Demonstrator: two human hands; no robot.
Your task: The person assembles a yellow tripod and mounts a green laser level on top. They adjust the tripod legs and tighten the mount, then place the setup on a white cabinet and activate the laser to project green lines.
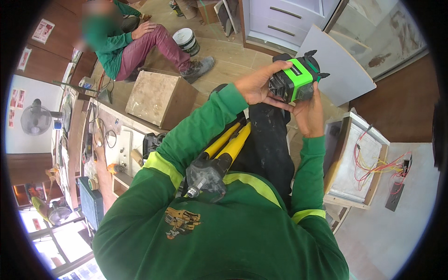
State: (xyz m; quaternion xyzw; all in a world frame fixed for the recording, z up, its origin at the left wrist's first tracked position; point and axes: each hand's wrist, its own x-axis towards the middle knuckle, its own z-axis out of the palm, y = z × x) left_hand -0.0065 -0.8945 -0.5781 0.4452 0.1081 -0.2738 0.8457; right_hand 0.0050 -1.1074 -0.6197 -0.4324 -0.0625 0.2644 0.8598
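Laser level [302, 77], green-and-black: pinched between left hand [256, 86], thumb over top, and right hand [309, 114], curled against right side. Best steadied two-handed, fingers off black prongs [323, 75]. Bodyward of left hand: yellow-legged tripod [239, 142].

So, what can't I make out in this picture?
Head view:
Bright green and black boxy plastic device: far side turned away, fingers covering some edges.
Yellow and black tubular legs: far ends lost against dark dusty trousers and the green left sleeve.
Seated co-worker in maroon trousers: head blurred.
Thin red and yellow wires: ends too small to trace.
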